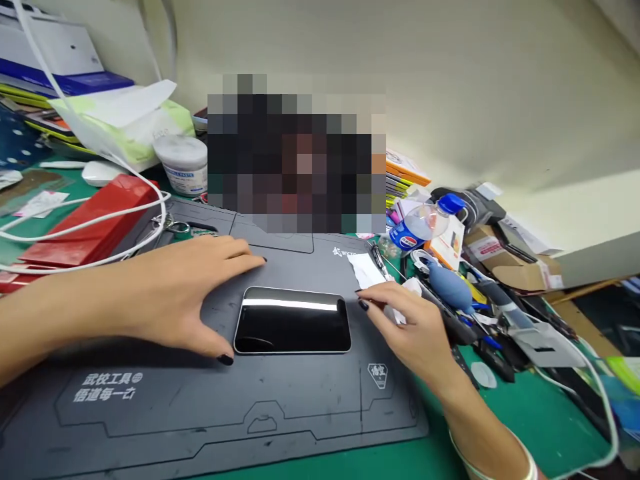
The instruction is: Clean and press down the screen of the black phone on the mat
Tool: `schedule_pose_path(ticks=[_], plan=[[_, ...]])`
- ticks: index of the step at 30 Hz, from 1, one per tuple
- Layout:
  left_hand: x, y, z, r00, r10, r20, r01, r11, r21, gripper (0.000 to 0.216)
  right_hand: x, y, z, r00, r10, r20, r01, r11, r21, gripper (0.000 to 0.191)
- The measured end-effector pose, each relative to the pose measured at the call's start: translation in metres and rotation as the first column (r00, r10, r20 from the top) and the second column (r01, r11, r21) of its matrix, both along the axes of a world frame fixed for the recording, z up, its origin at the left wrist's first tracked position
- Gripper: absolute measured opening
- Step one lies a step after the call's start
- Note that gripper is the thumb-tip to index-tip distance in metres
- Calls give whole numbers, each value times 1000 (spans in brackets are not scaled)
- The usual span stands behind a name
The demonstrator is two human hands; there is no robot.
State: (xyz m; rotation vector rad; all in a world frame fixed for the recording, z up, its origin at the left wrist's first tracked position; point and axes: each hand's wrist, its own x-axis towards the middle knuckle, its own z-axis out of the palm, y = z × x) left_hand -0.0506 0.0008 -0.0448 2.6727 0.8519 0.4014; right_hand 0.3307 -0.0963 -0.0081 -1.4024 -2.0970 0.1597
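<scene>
A smartphone [293, 323] with a black, glossy screen and a light frame lies flat on the grey work mat [210, 413], its screen facing up. At its left end, my left hand [185, 297] is open, with thumb and fingers spread wide around the phone's left corners and nothing in the grasp. By the right end is my right hand [407, 327], loosely curled. Its thumb and forefinger tips are close together but slightly apart, and no object shows between them. White paper [367, 270] lies just behind this hand.
A red box [93, 223] and a looping white cable [75, 223] sit at the left, beside a white tub [183, 163]. Tools, a blue air blower [450, 287] and a plastic bottle [417, 227] crowd the right. A blurred-out area covers the back middle.
</scene>
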Motion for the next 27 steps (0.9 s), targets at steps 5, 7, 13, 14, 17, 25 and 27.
schedule_pose_path(ticks=[5,7,13,14,17,25,27], plan=[[4,-2,2,1000,-7,-21,7,1000,21,99,-2,12,-6,999,52,-9,-53,984,-169,27],[5,-2,2,1000,5,-26,-4,1000,23,96,-2,15,-5,998,56,-19,-59,975,-213,27],[0,-1,-2,1000,13,-9,-13,1000,5,93,-1,26,0,995,87,-42,-95,942,-322,23],[0,-1,-2,1000,8,-12,-8,1000,5,93,-1,28,1,995,92,-43,-101,938,-332,23],[1,-4,1,999,33,-36,-33,999,1,92,1,32,-1,993,107,-44,-116,934,-339,22],[-1,-3,-1,999,3,-42,-2,999,39,92,6,31,-19,998,63,-6,-62,960,-271,25],[-1,-1,-2,999,-12,-48,14,999,37,91,9,30,-23,1000,4,0,-4,972,-235,27]])
